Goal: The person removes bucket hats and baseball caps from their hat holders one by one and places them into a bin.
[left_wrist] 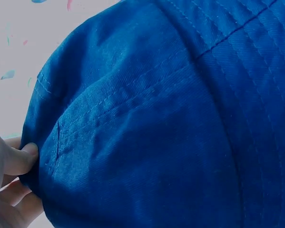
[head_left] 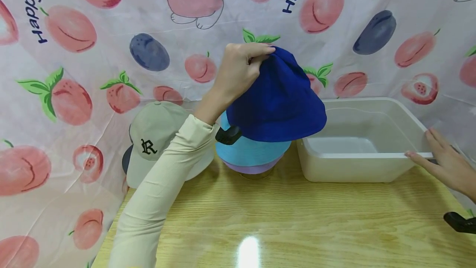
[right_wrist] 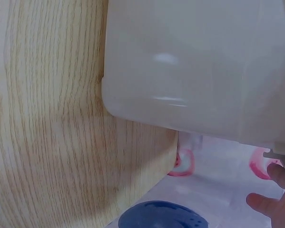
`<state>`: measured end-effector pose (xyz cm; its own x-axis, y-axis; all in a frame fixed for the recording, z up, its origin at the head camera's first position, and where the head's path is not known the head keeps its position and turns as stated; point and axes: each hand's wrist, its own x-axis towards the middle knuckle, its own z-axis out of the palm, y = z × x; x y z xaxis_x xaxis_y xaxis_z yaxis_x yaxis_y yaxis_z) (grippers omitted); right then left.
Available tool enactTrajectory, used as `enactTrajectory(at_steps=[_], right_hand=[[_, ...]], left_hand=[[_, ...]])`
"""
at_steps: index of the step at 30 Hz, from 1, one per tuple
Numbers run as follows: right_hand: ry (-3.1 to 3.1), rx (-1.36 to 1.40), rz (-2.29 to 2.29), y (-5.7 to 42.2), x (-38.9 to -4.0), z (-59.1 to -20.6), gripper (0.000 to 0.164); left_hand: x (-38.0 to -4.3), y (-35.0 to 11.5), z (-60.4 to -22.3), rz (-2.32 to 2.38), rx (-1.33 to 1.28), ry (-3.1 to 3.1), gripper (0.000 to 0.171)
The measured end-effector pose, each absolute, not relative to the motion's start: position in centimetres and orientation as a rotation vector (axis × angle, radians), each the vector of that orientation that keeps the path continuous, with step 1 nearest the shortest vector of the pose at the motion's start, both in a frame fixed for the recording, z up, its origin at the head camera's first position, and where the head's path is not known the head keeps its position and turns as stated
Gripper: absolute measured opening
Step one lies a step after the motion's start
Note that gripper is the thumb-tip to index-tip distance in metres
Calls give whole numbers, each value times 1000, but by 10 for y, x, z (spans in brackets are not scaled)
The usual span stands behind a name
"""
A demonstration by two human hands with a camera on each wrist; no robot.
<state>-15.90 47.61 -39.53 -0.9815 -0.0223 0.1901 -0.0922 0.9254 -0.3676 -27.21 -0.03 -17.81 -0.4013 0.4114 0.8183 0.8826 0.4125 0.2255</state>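
Note:
My left hand (head_left: 238,69) pinches a dark blue bucket hat (head_left: 282,98) by the top of its crown, and the brim hangs downward. In the left wrist view, thumb and fingers grip the gathered blue cloth, with stitched seams showing. Right below and behind it are a light blue hat (head_left: 249,154) and a lilac brim (head_left: 256,168) under that, partly hidden by the held hat. At the right, my right hand (head_left: 448,162) touches the front right corner of a white plastic bin (head_left: 357,156) with extended fingers. The right wrist view shows the bin's outer wall (right_wrist: 190,71) up close.
On the left stands a beige cap (head_left: 160,125) with a black letter R, partly behind my left sleeve (head_left: 160,197). All these things stand on a wood-grain table (head_left: 297,226). A fruit-print cloth (head_left: 201,7) hangs behind and along the left side.

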Motion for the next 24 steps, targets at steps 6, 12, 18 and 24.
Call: enactTrajectory(at_steps=[6,12,18,24], right_hand=[[-2903,86,569,477,-159,-395,91],[-2903,82,578,476,-159,-394,91],[-2895,96,584,476,-159,-393,91],[-2901,81,568,477,-158,-393,91]], left_hand=[[-268,13,-169,-900,-1087,-1981,18],[-263,26,-158,-918,-1076,-2015,19],[-256,40,-153,-909,-1092,-2087,22],[-252,60,-150,-845,-1144,-2101,24]])
